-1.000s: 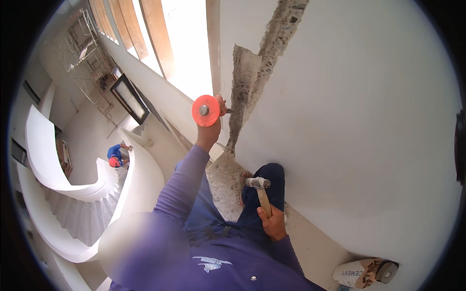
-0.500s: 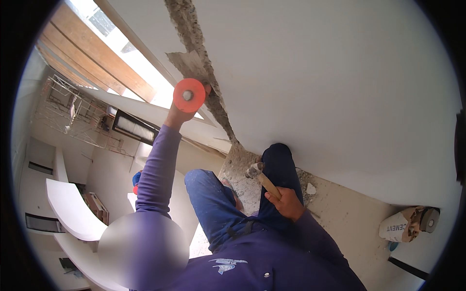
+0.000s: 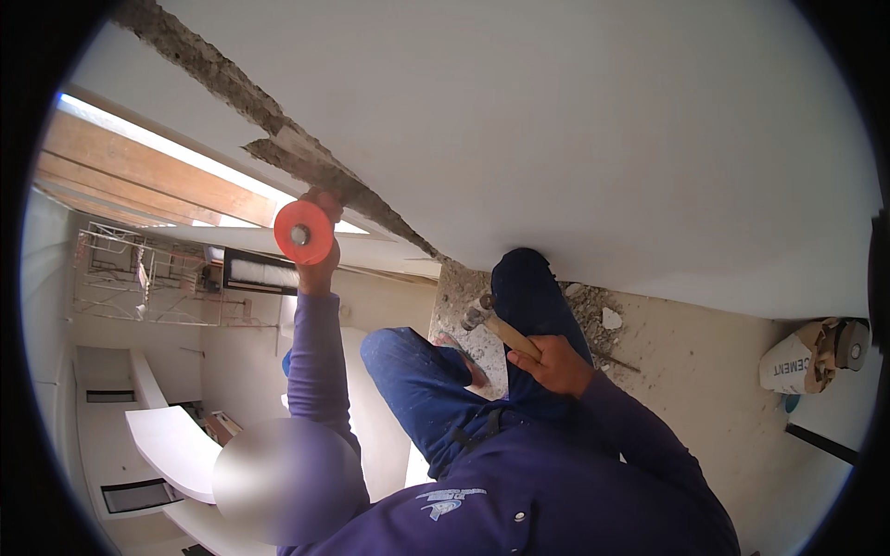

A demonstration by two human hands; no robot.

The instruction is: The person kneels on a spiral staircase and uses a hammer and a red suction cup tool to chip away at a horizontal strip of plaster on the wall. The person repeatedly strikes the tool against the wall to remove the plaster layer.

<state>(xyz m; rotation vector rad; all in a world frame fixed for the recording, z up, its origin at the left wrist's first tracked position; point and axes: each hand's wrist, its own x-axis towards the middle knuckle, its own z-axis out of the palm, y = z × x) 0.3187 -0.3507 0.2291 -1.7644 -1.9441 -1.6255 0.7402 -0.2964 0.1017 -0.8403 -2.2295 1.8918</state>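
My left hand (image 3: pixel 321 274) is closed around a chisel with a round orange hand guard (image 3: pixel 289 219). The chisel's metal striking end faces me, and the guard hides part of my fingers. Its tip is out of sight, close to a rough groove (image 3: pixel 243 91) chipped into the white wall (image 3: pixel 575 130). Low in front of my right thigh, my right hand (image 3: pixel 562 367) grips the wooden handle of a hammer (image 3: pixel 510 337). The hammer's dusty metal head is away from the chisel, over the rubble by my knee.
Broken plaster and rubble (image 3: pixel 584 310) lie on the floor along the wall's foot. A torn paper cement bag (image 3: pixel 788 364) stands at the right. Far left are scaffolding (image 3: pixel 116 273) and a curved white ledge (image 3: pixel 167 445). Wooden boards (image 3: pixel 139 162) show through the opening beyond the wall.
The view has turned, so the groove now slants more to the left. My left hand and chisel appear lower and further left. The hammer stays low by my right thigh.
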